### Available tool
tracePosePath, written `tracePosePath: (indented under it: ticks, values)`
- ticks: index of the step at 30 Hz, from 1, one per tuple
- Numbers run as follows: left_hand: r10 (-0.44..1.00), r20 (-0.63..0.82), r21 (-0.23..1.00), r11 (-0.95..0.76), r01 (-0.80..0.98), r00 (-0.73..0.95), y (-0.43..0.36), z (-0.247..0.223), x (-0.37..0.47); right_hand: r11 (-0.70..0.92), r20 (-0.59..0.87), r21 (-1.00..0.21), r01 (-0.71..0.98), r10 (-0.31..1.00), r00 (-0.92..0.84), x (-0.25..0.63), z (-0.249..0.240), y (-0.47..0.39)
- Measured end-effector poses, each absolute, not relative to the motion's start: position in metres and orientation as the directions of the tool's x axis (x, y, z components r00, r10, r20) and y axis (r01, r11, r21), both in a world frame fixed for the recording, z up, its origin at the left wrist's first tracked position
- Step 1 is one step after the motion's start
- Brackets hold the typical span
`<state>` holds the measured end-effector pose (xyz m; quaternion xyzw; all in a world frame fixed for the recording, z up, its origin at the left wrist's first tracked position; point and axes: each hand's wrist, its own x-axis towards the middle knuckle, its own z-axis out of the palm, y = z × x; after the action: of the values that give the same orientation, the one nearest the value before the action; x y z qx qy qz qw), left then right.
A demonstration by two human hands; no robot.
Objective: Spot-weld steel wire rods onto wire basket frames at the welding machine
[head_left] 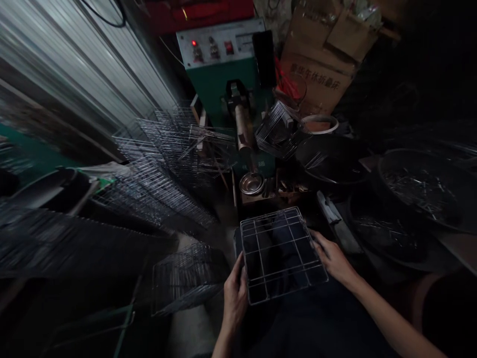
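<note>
Gripped along its opposite sides by the left hand (235, 296) and right hand (334, 256), the silvery rectangular wire grid (279, 246) at lower centre could snag the stacked grey wire racks (188, 278) at lower left if its rods swung too close.

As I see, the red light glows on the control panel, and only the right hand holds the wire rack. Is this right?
Not quite: the head view shows the left hand holding the wire rack too. The red light does glow on the panel.
</note>
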<state>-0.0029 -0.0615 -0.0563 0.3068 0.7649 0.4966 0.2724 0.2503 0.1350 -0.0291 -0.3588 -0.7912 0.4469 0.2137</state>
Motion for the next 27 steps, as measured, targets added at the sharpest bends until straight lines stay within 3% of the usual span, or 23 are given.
tracePosePath:
  ticks: [13, 21, 24, 27]
  values:
    - [0.809, -0.111, 0.910, 0.317, 0.268, -0.577, -0.063, -0.045, -0.013, 0.404, 0.050, -0.820, 0.405, 0.756, -0.652, 0.255, -0.031, 0.140]
    - [0.802, -0.214, 0.924, 0.351, 0.151, -0.557, -0.070, -0.062, -0.019, 0.354, 0.019, -0.848, 0.393, 0.763, -0.647, 0.258, -0.054, 0.142]
    - [0.847, -0.275, 0.920, 0.369, 0.131, -0.456, -0.071, -0.051, -0.036, 0.277, -0.057, -0.893, 0.356, 0.714, -0.698, 0.267, -0.048, 0.147]
    - [0.888, -0.245, 0.905, 0.354, 0.238, -0.388, -0.062, -0.025, -0.066, 0.036, -0.263, -0.934, 0.355, 0.602, -0.754, 0.277, -0.034, 0.148]
